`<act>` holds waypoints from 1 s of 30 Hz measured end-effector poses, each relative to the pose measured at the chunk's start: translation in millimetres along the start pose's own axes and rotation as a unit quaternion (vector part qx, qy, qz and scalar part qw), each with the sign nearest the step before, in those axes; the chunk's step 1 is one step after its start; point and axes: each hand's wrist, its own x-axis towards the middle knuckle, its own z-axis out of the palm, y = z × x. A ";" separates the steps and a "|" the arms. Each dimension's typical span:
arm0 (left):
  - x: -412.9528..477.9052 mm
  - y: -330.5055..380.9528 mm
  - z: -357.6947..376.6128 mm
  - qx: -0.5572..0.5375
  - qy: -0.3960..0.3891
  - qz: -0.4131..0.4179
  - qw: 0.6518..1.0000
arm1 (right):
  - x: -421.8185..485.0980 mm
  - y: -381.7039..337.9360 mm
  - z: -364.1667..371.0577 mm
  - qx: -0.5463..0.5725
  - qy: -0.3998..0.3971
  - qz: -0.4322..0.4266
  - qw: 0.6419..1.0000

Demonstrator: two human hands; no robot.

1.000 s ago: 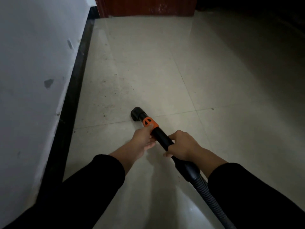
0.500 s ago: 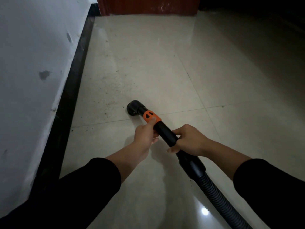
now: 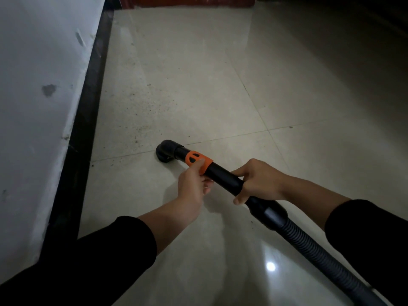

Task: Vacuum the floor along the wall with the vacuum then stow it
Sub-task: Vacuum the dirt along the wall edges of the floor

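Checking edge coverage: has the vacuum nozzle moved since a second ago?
Yes. The nozzle has shifted left along the grout line, closer to the black baseboard.

One vacuum (image 3: 225,176) is being counted, with one orange collar (image 3: 198,162), one nozzle (image 3: 165,150) and one ribbed hose (image 3: 320,253). Two hands are being counted, the left hand (image 3: 192,184) and the right hand (image 3: 258,182), and two black sleeves, the left sleeve (image 3: 88,261) and the right sleeve (image 3: 371,235). One wall (image 3: 33,107), one skirting (image 3: 87,107), one floor (image 3: 198,85) and one red door (image 3: 187,1) are being counted.
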 end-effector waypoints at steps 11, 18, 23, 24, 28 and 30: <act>-8.2 -0.3 20.1 0.008 -0.054 -0.033 0.998 | -18.6 12.2 -10.3 -0.049 0.048 0.022 0.997; 7.8 11.4 30.1 0.049 -0.077 -0.022 0.996 | -10.4 15.2 -10.5 -0.026 0.086 0.042 0.995; 21.4 18.7 30.9 0.058 -0.082 -0.007 0.995 | 2.6 14.6 -8.7 -0.003 0.097 0.040 0.994; 23.9 19.7 30.5 0.056 -0.078 -0.005 0.995 | 5.8 13.6 -8.5 0.002 0.097 0.040 0.994; 33.3 23.6 25.8 0.040 -0.058 0.003 0.997 | 18.5 9.3 -6.8 0.021 0.090 0.033 0.995; 37.4 25.7 21.7 0.034 -0.051 0.005 0.998 | 25.1 6.5 -4.9 0.027 0.085 0.027 0.996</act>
